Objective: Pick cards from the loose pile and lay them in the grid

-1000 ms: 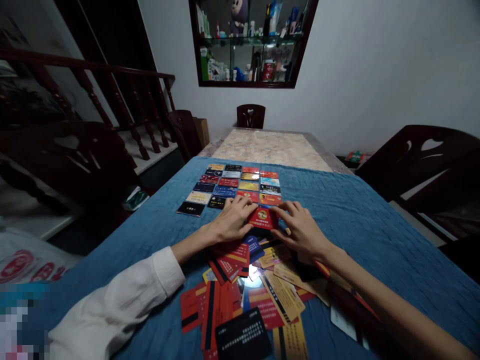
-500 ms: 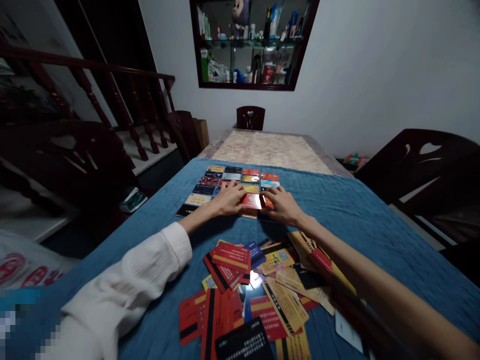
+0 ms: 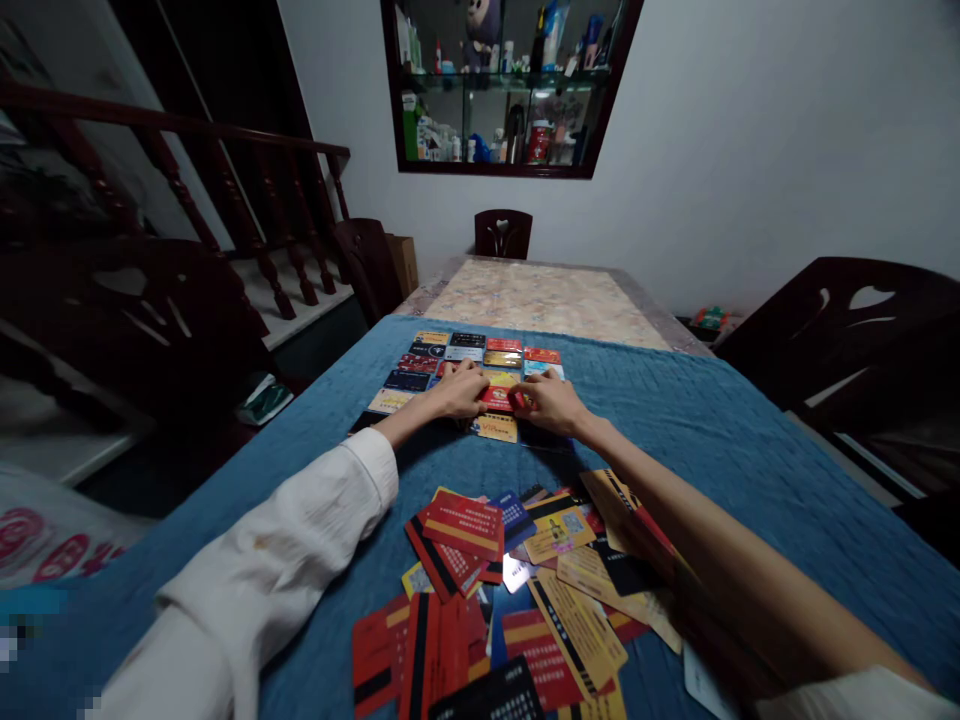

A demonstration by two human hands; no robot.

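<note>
A red plastic card (image 3: 497,399) lies nearly flat within the neat rows of cards on the blue cloth. At its left edge, my left hand (image 3: 463,388) has bent fingers closed on it. From the other side my right hand (image 3: 553,403) pinches its right edge. Just in front of it is a yellow VIP card (image 3: 496,428). Behind it a yellow card (image 3: 501,379) shows in part. My hands hide some cards of the middle rows. Nearer to me spreads a loose pile of red, yellow, black and blue cards (image 3: 457,530), partly under my right forearm.
The blue cloth (image 3: 637,400) covers the near part of a stone-patterned table (image 3: 540,290). Dark wooden chairs stand around it, one at the right (image 3: 840,320) and one at the far end (image 3: 502,235). A railing (image 3: 180,190) runs along the left.
The red card was tilted and shining with glare; it now lies flatter in its row. My right hand has shifted slightly left, and the yellow VIP card shows more fully.
</note>
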